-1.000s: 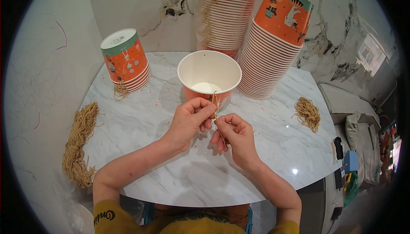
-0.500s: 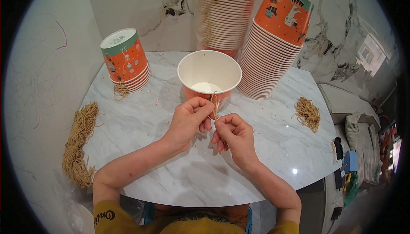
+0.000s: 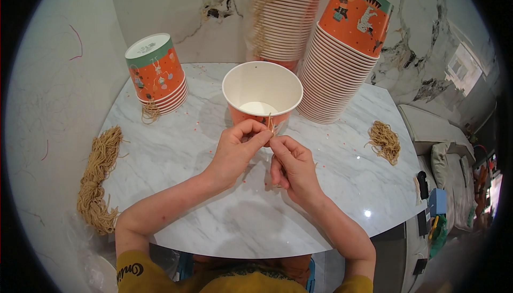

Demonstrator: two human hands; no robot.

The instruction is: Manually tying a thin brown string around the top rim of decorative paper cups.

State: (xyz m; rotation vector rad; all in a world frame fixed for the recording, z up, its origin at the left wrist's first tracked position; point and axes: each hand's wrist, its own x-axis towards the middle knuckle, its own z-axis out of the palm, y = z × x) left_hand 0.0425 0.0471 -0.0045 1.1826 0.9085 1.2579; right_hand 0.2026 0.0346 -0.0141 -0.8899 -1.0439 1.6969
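An open paper bucket (image 3: pixel 262 87), white inside and orange outside, stands upright at the middle of the table. Right in front of it, my left hand (image 3: pixel 238 149) is closed, thumb and forefinger pinching a thin tan cord (image 3: pixel 271 118) whose upper end sticks up against the bucket's front. My right hand (image 3: pixel 295 166) is closed on the same cord just below, its fingertips almost meeting those of the left. Most of the cord between the fingers is hidden. Whether it is fastened to the bucket I cannot tell.
Upside-down paper buckets are stacked at the left (image 3: pixel 155 71) and, much taller, at the right (image 3: pixel 342 68). Behind stands a plastic-wrapped stack (image 3: pixel 286 20). Cord bundles lie at the table's left edge (image 3: pixel 99 181) and right side (image 3: pixel 385 142). A sofa (image 3: pixel 454 175) is beyond.
My right hand has moved up a little, its fingertips now close against the left's. Less of the cord shows between them. The bucket stays where it was.
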